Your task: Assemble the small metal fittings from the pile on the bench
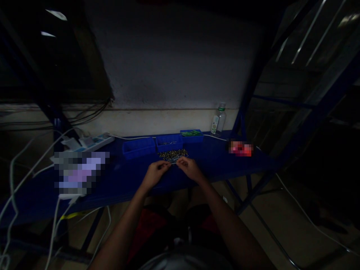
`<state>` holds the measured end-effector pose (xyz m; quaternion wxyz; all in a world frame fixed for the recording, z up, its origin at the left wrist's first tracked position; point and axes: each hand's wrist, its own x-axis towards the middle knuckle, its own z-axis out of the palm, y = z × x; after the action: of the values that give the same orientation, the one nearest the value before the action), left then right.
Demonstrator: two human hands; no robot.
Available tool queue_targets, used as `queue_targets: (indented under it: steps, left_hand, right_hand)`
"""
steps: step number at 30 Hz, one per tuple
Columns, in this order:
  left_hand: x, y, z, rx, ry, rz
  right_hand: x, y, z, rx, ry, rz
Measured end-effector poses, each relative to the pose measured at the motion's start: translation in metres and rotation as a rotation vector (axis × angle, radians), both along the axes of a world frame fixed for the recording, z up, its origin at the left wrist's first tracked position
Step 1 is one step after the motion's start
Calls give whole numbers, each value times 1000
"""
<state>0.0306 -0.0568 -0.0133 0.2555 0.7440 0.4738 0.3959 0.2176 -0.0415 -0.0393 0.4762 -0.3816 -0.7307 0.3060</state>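
Observation:
My left hand [155, 173] and my right hand [190, 168] meet over the front of the blue table, fingertips pinched close together. A thin pale metal pin [173, 163] spans the short gap between them, one end in each pinch. Its exact kind is too small to make out. Just beyond my fingers lies a heap of small brass-coloured and silvery metal parts [174, 153]. Behind the heap stand a blue bin [138, 147] on the left, a middle blue bin [169, 147] with some thin metal pieces, and a right blue bin [191, 138] holding green items.
A clear plastic bottle [219, 120] stands by the wall. On the left are a white power strip [97, 141] with plugs, loose white cables and a blurred-out object [80, 172]. Another blurred reddish object [240, 148] lies right. Blue frame posts flank the table [118, 180].

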Motion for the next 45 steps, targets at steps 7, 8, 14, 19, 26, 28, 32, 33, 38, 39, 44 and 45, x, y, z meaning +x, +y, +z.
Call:
queue_targets:
  steps: [7,8,14,19,26,28,32,33,38,39,44,45]
  left_hand:
    - [1,-3,2,-20,-30,15]
    - [1,-4,2,-17,-33,17]
    - [-1,0,1,-29,-96,86]
    - [-13,8,4,-4,-162,204]
    - [-48,30,27,95,-108,308]
    - [-56,41,33,109,-89,322]
    - [-66,66,40,134,-93,446]
    - [-65,72,41,140,-79,450]
    - [-38,100,41,166,139,353]
    - [-30,104,41,164,206,370]
    - [-6,106,46,107,472,480]
    - [-5,102,47,123,481,484]
  right_hand:
    - [-1,-2,1,24,-72,-25]
    - [-1,-2,1,23,-72,-24]
    - [-2,0,0,7,-39,-46]
    - [-3,3,-2,-12,-35,-109]
    - [-4,6,-4,-8,-87,-133]
    - [-4,6,-4,-5,-110,-132]
    - [-4,5,-3,16,-136,-132]
    - [-4,5,-3,19,-140,-133]
    - [-5,6,-4,12,-165,-132]
    - [-5,6,-4,8,-170,-133]
    - [-7,10,-7,40,-252,-159]
    - [-7,11,-8,56,-284,-160]
